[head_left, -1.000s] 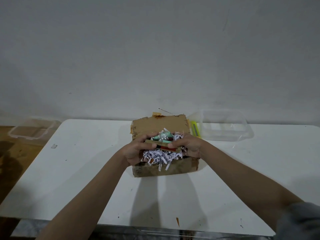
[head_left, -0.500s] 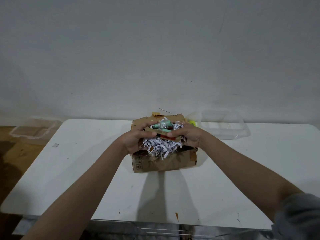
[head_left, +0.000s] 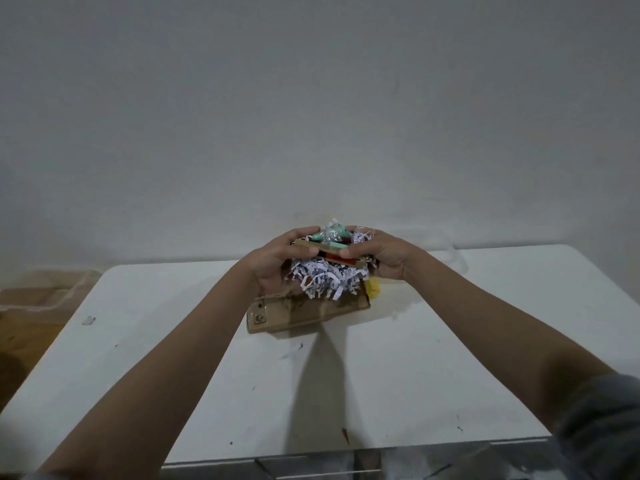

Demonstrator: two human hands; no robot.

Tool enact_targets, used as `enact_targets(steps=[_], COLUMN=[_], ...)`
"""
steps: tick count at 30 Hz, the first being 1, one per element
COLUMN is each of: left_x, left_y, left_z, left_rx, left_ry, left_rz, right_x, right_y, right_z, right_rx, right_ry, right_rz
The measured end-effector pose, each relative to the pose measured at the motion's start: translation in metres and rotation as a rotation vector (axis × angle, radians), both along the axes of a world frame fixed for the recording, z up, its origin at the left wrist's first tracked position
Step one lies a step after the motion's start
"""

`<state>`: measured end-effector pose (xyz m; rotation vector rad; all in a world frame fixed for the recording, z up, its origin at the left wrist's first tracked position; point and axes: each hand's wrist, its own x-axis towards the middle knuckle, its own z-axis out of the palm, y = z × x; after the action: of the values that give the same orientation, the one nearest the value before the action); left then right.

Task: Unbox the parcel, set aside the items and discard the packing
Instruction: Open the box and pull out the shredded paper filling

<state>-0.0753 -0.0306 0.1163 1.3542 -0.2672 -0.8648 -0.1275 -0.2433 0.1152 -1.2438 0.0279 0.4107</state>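
Note:
A brown cardboard box sits open on the white table. Above it, both hands lift a bundle of contents. My left hand grips the bundle from the left, and my right hand grips it from the right. The bundle is white shredded paper under a flat brown, red and black packet, with a mint-green item in clear wrap on top. A yellow item shows just right of the box, below my right hand.
A clear plastic container stands at the back right, mostly behind my right arm. Another clear container lies off the table to the left, over a wooden floor. The wall rises right behind the table.
Both hands have raised the bundle of shredded paper and items up out of the box. The view has tilted upward, so the table sits lower in the frame.

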Motion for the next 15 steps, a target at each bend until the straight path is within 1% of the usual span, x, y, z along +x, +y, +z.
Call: enact_targets(steps=[3, 8, 10, 13, 15], left_x=[-0.009, -0.036, -0.047, -0.067, -0.08], left_y=[-0.023, -0.079, -0.103, -0.135, -0.154], left_z=[0.003, -0.004, -0.016, -0.04, -0.057], left_rx=[0.018, -0.008, -0.005, 0.015, 0.05], left_ry=[-0.017, -0.032, 0.003, 0.092, 0.109], left_rz=[-0.044, -0.101, -0.131, -0.122, -0.144], right_x=[-0.018, -0.059, -0.076, -0.099, -0.113], right_y=[-0.022, -0.07, -0.093, -0.125, -0.143], right_z=[0.004, -0.002, -0.012, -0.034, -0.049], right_rx=[-0.011, -0.071, -0.075, -0.109, -0.122], right_ry=[-0.006, 0.025, 0.046, 0.099, 0.132], right_rz=[-0.045, -0.118, -0.141, -0.131, -0.141])
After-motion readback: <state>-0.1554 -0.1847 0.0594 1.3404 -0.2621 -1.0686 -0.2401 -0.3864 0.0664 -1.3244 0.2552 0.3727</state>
